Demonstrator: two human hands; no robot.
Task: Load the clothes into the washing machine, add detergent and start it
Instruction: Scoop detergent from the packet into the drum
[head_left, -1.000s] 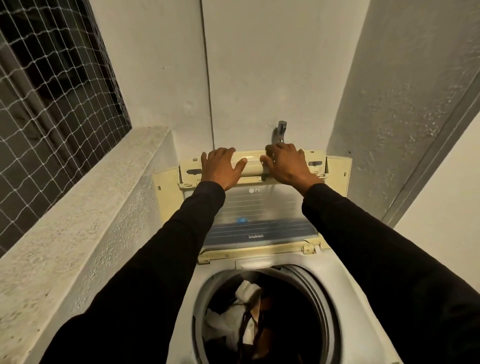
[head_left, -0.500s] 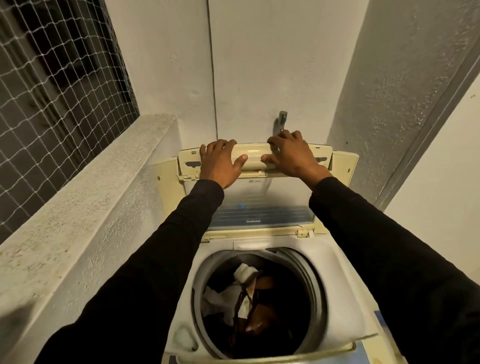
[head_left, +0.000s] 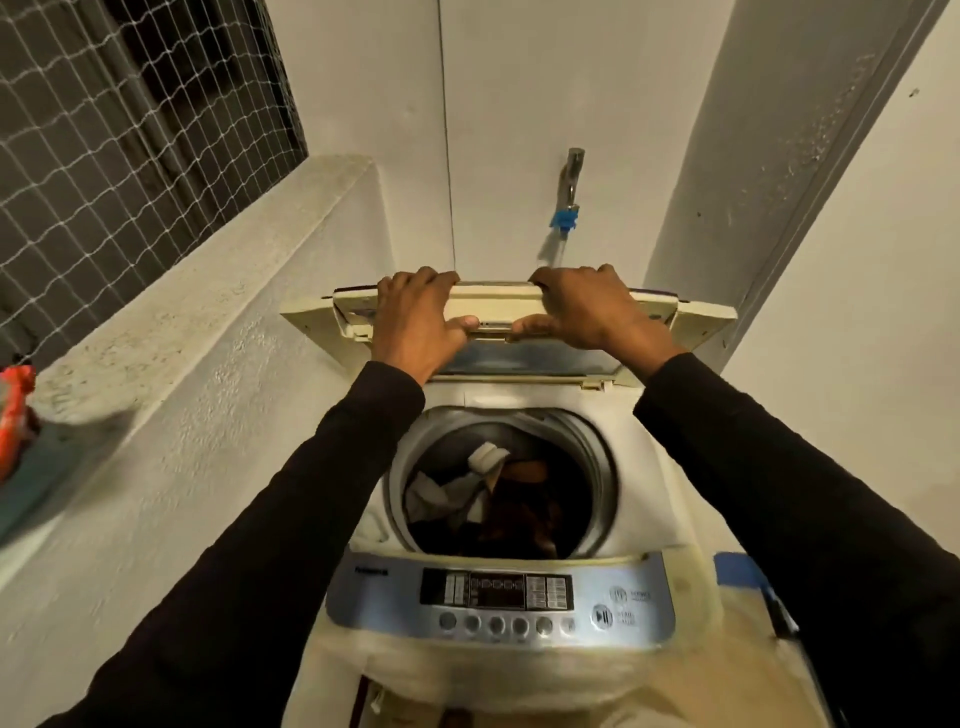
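White walls enclose the washing machine (head_left: 519, 597); clothes (head_left: 488, 499) lie in its drum. Left hand (head_left: 415, 317) and right hand (head_left: 587, 312) grasp the raised lid (head_left: 498, 306) by its front edge.

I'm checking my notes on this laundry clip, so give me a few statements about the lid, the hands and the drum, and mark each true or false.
1. Both hands grip the lid: true. The left hand and the right hand grip the front edge of the lid.
2. The lid is fully shut: false. It is raised and the drum is open.
3. Clothes lie in the drum: true.
4. A finger presses a button on the control panel: false. Nothing touches it.
5. A tap is on the wall behind the machine: true.
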